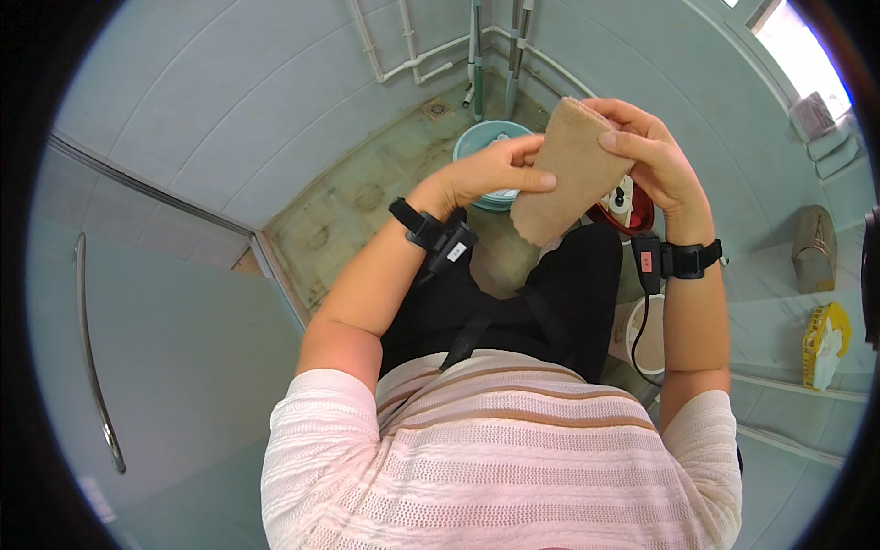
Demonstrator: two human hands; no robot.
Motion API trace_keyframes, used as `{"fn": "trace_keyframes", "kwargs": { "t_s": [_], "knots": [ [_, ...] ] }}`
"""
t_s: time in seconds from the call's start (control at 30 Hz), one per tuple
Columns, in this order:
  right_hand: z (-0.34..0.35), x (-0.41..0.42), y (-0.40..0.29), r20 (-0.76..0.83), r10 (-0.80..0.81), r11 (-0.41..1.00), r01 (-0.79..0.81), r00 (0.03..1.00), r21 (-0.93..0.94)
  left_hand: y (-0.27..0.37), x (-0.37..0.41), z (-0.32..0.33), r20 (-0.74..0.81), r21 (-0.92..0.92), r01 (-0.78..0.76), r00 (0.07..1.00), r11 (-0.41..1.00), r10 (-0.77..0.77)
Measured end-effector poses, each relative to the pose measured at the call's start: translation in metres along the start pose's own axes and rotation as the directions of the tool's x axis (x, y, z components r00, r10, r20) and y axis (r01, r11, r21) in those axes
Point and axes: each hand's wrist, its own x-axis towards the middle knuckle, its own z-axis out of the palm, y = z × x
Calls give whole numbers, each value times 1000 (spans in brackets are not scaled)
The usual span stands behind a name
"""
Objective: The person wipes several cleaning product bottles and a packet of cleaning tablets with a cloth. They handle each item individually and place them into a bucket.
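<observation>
A folded light-brown cloth [577, 168] is held up between both hands, above my knees. My left hand [509, 165] pinches its left edge, the thumb lying on the near face and the fingers behind. At the upper right corner my right hand [650, 148] grips the cloth, its thumb on top. Partly hidden behind my left hand stands a light-blue basin [474, 141] with something pale inside. Below my right hand shows a red basin [643, 213], mostly covered by the hand and cloth, with a pump bottle [620, 206] in it.
A white bucket [636, 330] stands by my right leg. Pipes [478, 69] run down the far corner, near a floor drain [438, 108]. At left is a glass door with a metal handle [86, 330]. A yellow basket [818, 347] sits at right.
</observation>
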Motion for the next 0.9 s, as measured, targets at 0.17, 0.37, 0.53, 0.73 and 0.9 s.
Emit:
{"fn": "trace_keyframes", "kwargs": {
  "t_s": [0.17, 0.37, 0.53, 0.73, 0.9],
  "knots": [
    [-15, 25, 60, -193, 2, 796, 115, 981, 594, -13, 6, 8, -139, -343, -1, 989, 939, -50],
    [62, 34, 148, -185, 341, 548, -35, 922, 836, -53, 8, -19, -391, -533, -57, 901, 844, -186],
    [38, 48, 210, -145, 516, 545, -193, 844, 816, -120, 10, -31, -446, -412, 135, 832, 901, -329],
    [-9, 57, 244, -368, 494, 633, -35, 788, 774, -148, 23, -45, -460, -421, 314, 735, 851, -498],
    [-69, 93, 260, -432, 472, 592, 87, 769, 801, -214, 53, -96, -601, -447, 344, 567, 825, -563]
  ]
}}
